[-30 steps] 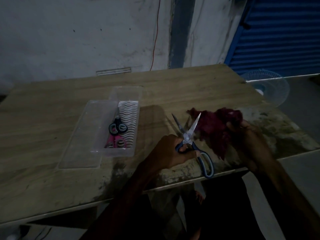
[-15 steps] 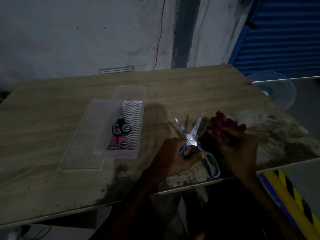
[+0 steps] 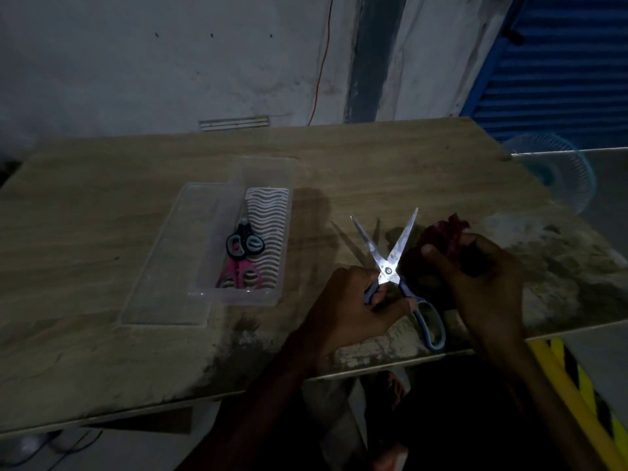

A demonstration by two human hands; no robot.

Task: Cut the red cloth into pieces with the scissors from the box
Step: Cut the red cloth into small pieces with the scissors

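Gripping scissors and cloth at the table's near edge, that's my feed right now.
I see the left hand (image 3: 343, 307) curled round one handle of the steel-bladed, blue-grey-handled scissors (image 3: 389, 268), blades spread in a wide V. The right hand (image 3: 475, 287) clenches the crumpled dark red cloth (image 3: 441, 236) just right of the blades, over the worn wooden table (image 3: 102, 232). Well to the left, the clear plastic box (image 3: 238, 298) holds black-handled scissors (image 3: 243, 246) and pink-handled scissors (image 3: 238, 275).
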